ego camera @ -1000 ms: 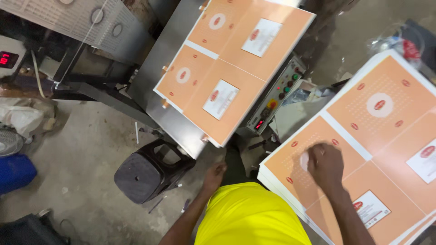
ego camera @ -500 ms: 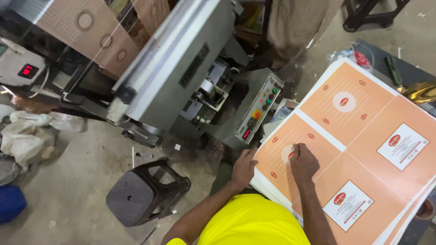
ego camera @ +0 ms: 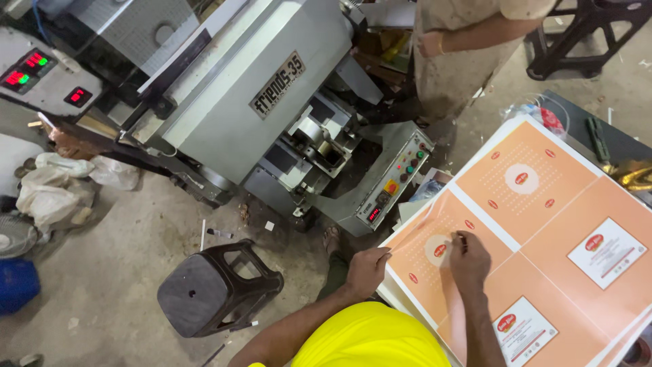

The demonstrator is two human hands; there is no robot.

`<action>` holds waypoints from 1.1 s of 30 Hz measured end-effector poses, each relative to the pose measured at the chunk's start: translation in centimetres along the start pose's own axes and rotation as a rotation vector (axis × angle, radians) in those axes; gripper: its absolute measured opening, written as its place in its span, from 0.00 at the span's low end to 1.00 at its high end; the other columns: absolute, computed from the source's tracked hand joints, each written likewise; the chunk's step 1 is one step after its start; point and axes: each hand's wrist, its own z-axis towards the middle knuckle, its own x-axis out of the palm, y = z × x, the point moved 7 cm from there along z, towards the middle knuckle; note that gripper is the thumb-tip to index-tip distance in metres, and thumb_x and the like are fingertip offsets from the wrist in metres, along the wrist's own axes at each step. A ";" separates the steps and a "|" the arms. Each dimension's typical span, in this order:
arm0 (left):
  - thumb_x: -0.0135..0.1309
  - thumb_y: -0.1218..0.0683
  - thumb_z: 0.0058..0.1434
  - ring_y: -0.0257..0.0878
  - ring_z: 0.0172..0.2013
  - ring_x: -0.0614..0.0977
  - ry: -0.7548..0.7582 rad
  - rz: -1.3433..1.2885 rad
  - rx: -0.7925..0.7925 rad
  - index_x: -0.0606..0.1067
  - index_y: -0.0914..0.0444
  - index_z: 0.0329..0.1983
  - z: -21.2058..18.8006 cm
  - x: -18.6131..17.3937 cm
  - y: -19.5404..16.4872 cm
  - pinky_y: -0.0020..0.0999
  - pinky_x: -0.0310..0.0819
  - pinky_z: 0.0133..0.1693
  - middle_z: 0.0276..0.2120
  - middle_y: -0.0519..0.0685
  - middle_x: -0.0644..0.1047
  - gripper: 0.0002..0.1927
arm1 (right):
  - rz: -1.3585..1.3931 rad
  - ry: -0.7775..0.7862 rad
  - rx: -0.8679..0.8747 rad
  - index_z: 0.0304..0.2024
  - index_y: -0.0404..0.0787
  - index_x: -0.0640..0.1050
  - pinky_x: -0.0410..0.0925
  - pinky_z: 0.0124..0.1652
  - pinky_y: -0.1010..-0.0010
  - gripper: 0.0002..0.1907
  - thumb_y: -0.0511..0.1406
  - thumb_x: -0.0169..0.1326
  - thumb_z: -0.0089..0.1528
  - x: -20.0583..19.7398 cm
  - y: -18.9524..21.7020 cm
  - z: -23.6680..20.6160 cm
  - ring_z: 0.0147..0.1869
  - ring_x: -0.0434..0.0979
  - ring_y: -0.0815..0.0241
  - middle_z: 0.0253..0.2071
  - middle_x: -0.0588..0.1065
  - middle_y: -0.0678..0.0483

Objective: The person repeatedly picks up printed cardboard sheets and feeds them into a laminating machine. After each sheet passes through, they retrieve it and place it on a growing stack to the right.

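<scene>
A black stool point(ego camera: 216, 288) stood left on the floor, below a grey machine point(ego camera: 272, 109). The left hand point(ego camera: 367, 270) pinched the near-left edge of the orange printed sheet point(ego camera: 543, 238) topping the stack; the right hand point(ego camera: 468, 258) pressed closed fingers on its white circle.

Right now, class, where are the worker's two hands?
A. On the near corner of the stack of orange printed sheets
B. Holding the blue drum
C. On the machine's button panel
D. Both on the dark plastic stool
A: the left hand grips the stack's near edge and the right hand presses on the top orange printed sheet; the stool and button panel lie untouched.
</scene>
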 end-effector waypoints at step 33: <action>0.62 0.56 0.59 0.44 0.30 0.80 -0.520 -0.031 -0.580 0.82 0.67 0.41 28.1 -31.5 31.7 0.38 0.74 0.35 0.29 0.54 0.81 0.10 | -0.428 0.487 -0.408 0.74 0.42 0.67 0.29 0.67 0.22 0.39 0.60 0.45 0.73 43.5 29.0 38.8 0.80 0.36 0.17 0.79 0.49 0.28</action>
